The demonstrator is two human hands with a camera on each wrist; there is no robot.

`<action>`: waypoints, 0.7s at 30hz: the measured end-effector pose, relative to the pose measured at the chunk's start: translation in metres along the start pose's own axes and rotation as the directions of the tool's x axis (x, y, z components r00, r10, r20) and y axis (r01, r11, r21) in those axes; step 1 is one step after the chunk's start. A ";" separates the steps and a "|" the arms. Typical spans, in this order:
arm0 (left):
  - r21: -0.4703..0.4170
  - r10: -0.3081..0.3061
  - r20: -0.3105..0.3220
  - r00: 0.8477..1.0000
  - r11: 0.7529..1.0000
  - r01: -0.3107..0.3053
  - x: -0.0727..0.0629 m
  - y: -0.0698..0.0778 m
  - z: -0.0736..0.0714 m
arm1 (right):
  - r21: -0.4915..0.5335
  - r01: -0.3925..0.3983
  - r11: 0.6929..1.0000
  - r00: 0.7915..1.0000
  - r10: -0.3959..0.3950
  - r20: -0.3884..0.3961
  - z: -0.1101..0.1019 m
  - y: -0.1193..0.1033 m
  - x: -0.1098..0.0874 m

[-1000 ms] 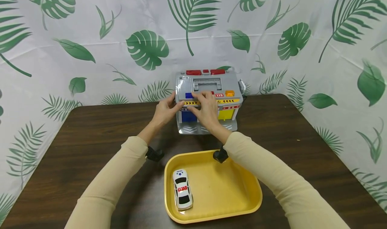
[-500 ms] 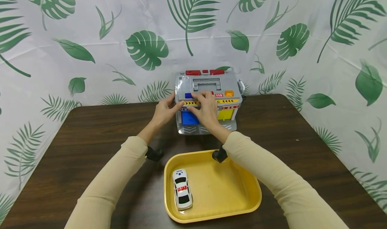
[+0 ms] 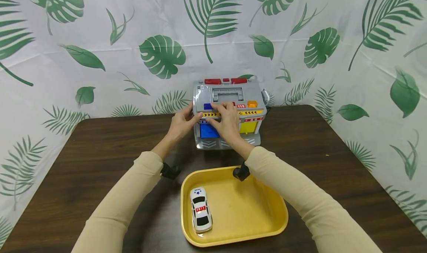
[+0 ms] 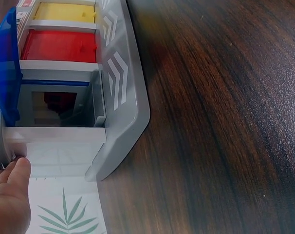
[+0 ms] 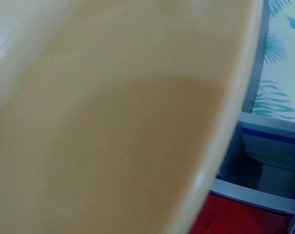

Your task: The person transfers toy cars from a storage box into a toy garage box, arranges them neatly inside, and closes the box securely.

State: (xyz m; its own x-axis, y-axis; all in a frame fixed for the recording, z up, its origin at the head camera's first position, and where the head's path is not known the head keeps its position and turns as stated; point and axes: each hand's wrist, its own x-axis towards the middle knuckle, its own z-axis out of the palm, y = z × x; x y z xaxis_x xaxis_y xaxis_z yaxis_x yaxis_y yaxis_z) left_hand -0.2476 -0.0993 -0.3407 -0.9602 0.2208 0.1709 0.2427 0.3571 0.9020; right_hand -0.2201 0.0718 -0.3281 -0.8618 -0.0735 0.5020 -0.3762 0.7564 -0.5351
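A grey toy rescue garage (image 3: 201, 91) stands upright at the back of the table. My left hand (image 3: 180, 125) holds its front left corner, thumb on the roof edge and fingers along the side. Over the roof's front edge bends my right hand (image 3: 229, 123), thumb below and fingertips above, beside the blue button (image 3: 207, 106). In the left wrist view the blue door (image 4: 5, 68) is swung outward and up, baring the bay behind it. The red door (image 4: 62, 46) and yellow door (image 4: 64, 13) are down.
In front of the garage sits a yellow tray (image 3: 240, 216), its wall filling much of the right wrist view. A white toy police car (image 3: 201, 210) lies at the tray's left end. Behind the dark wooden table (image 3: 110, 145) hangs a leaf-print cloth (image 3: 126, 19).
The blue door has swung up from its closed position, showing brighter blue in the head view. Both hands have kept their places on the garage.
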 end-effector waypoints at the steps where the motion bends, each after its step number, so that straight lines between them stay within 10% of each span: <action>1: 0.005 0.000 0.000 1.000 1.000 0.000 0.000 0.000 0.000 | 0.002 -0.001 1.000 1.000 0.001 0.001 0.000 0.000 0.000; 21: -0.012 0.006 -0.026 1.000 1.000 -0.006 0.000 -0.002 0.002 | 0.132 -0.059 0.989 0.995 0.048 0.082 -0.017 -0.004 0.001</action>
State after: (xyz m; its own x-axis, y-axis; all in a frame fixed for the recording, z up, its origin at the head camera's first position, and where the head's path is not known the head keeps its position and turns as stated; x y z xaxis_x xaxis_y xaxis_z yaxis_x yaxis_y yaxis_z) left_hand -0.2483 -0.0982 -0.3431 -0.9619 0.1997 0.1865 0.2472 0.3450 0.9055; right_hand -0.2133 0.0797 -0.3137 -0.9039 -0.0906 0.4181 -0.3669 0.6666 -0.6489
